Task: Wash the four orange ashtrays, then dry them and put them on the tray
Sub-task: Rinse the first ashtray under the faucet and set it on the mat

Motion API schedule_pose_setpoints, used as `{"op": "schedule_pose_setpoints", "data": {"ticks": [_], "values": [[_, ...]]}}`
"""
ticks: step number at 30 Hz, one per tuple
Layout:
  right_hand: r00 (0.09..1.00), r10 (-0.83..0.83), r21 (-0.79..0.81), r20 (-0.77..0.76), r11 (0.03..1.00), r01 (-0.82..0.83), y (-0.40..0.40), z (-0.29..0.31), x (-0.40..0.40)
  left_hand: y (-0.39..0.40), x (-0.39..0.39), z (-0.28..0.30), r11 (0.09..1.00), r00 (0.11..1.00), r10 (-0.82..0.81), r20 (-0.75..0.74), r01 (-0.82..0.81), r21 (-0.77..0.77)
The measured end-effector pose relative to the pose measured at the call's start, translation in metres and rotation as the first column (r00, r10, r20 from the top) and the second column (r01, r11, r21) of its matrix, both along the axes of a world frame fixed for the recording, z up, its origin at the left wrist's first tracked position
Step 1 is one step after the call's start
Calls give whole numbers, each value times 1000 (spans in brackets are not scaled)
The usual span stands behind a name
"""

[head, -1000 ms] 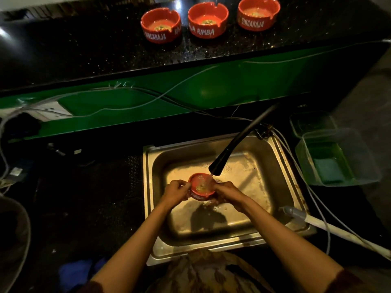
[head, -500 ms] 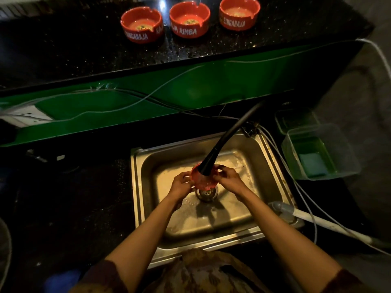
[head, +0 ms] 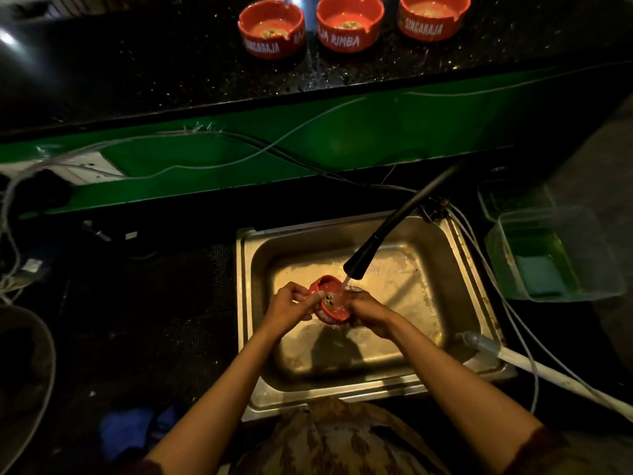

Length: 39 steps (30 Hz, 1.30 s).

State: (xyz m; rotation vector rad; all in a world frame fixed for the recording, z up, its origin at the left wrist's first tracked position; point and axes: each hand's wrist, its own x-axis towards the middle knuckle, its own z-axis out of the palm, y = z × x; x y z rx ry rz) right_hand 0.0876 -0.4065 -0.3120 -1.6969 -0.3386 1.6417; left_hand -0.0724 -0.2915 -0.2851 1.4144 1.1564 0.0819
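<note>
Keep both hands, left hand [head: 287, 307] and right hand [head: 368, 311], gripping ashtray [head: 330, 305] tilted under faucet [head: 359, 264] stream, rubbing inside.

Rightmost ashtray [head: 433, 18] top-edge cropped.

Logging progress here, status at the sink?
Left hand and right hand gripping one ashtray under the running tap. Three ashtrays wait on the counter. Nothing blocking.

Dim, with warm light pooled in the sink [head: 455, 255]. Outward from it everything falls into near-black, edges bowed by the wide lens. A glare spot burns far up-left of it.
</note>
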Motion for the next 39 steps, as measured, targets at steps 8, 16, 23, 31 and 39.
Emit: {"op": "schedule_pose_setpoints", "data": {"ticks": [8,16,23,31,39], "values": [[978,-153,45,140,988,149,17,8,12,3,8,-2,997,998,46,-42,-43,60],[870,-90,108,485,993,43,-1,15,38,-9,40,-5,960,983,161,87,-136,-245],[847,-29,-43,531,997,61,-21,27,48,-20,47,4,920,1000,20,11,-14,-393],[991,14,-157,131,988,7,-1,27,17,7,18,9,939,994,65,-86,-90,-333],[969,-230,0,95,973,231,21,29,2,21,20,11,994,996,89,-27,-90,-66]]}}
